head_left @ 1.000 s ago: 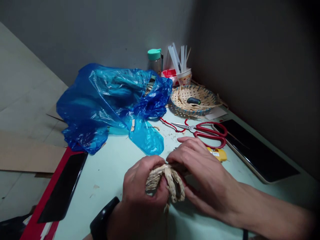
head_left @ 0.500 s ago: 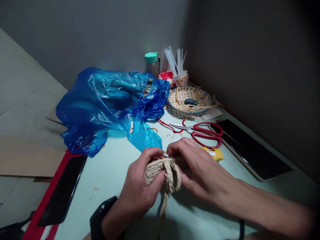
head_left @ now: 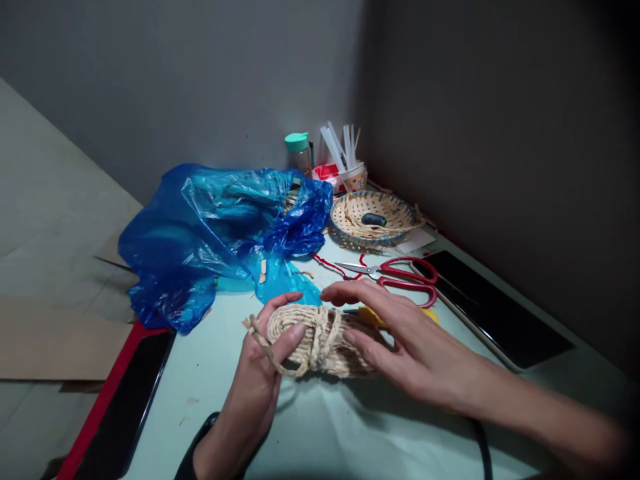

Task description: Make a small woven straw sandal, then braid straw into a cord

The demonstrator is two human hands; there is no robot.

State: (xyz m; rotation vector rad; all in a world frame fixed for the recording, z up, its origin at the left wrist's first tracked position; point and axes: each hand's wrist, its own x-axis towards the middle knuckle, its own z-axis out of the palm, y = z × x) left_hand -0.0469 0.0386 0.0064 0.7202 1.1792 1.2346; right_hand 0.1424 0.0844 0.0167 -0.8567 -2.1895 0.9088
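Note:
A bundle of braided straw cord, wound into an oblong coil and bound round its middle, sits between my hands above the table. My left hand grips its left end, thumb pressed on the near face. A loose cord end loops out beside that thumb. Around the right end curves my right hand, its thumb on the bundle and its index finger lifted off the top. Its other fingers are mostly hidden. Behind this hand lies a yellow tool, partly covered; red-handled scissors rest just beyond.
A blue plastic bag spreads over the table's back left. Farther right are a woven basket holding a dark spool, a cup of white sticks and a green-lidded bottle. Dark slabs lie along both sides.
The bundle has been turned, so its bound middle and right part show and the loose end points left instead of hanging down. My right index finger has lifted. The view has tilted slightly up.

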